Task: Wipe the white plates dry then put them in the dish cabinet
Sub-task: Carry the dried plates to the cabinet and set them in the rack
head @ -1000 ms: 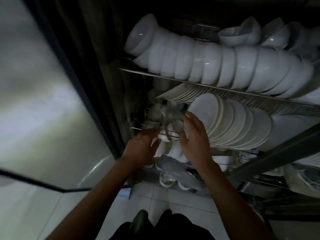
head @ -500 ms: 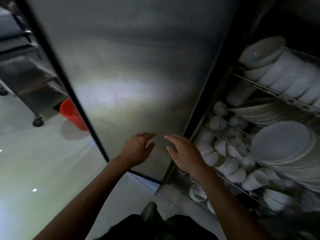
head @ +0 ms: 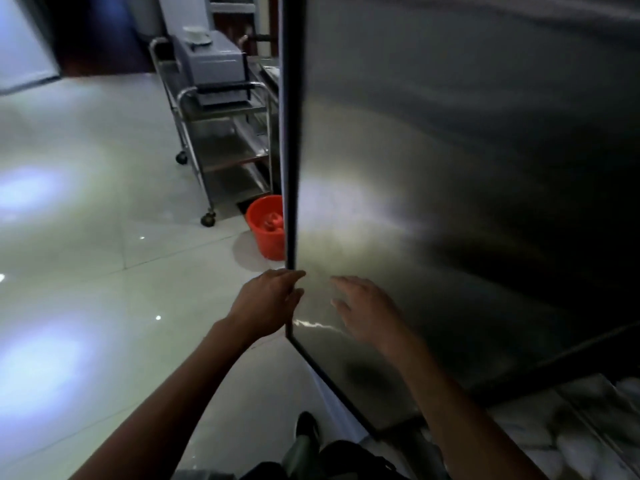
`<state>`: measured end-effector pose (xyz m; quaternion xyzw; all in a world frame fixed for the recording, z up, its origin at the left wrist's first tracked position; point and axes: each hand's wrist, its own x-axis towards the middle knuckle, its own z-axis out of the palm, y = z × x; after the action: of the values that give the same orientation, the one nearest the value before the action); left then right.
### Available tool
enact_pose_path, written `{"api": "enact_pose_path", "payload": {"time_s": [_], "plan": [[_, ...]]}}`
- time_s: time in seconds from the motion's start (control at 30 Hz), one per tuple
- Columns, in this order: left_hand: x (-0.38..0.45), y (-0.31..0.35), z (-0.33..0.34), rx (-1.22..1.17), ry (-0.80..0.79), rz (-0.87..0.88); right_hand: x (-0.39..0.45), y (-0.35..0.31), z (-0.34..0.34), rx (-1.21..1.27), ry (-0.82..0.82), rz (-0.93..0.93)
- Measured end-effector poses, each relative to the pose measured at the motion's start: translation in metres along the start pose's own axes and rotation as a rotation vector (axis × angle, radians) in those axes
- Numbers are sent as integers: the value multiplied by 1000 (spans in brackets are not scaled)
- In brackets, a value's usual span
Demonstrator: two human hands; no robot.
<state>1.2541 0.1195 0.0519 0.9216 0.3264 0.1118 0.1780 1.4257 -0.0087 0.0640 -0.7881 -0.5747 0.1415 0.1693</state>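
Swinging away from the racks, both hands come out empty and loose-fingered, left hand [head: 266, 303] at the cabinet door [head: 433, 202] edge, right hand [head: 367, 313] beside it, white plates [head: 581, 441] barely visible at the lower right corner, so another plate looks shelved

Both hands meet the steel cabinet door [head: 450, 168] at lower centre — left hand [head: 268, 303] at its dark edge, right hand [head: 367, 311] spread over its face; an orange bucket [head: 266, 226] and trolley [head: 221, 133] stand behind, upper centre.
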Motion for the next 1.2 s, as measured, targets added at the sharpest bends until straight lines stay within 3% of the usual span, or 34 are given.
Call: {"api": "enact_pose_path", "payload": {"time_s": [0.27, 0.57, 0.87, 1.2], "plan": [[30, -77, -15, 73, 34, -263, 119, -32, 27, 30, -115, -153], [1, -157, -20, 11, 120, -622, 211, -101, 88, -17, -338, -391], [-29, -276, -64, 20, 200, -871, 300, -229, 150, -220, -398, -725], [-75, -372, -112, 29, 245, -1049, 364, -346, 196, -360, -497, -937]]}}
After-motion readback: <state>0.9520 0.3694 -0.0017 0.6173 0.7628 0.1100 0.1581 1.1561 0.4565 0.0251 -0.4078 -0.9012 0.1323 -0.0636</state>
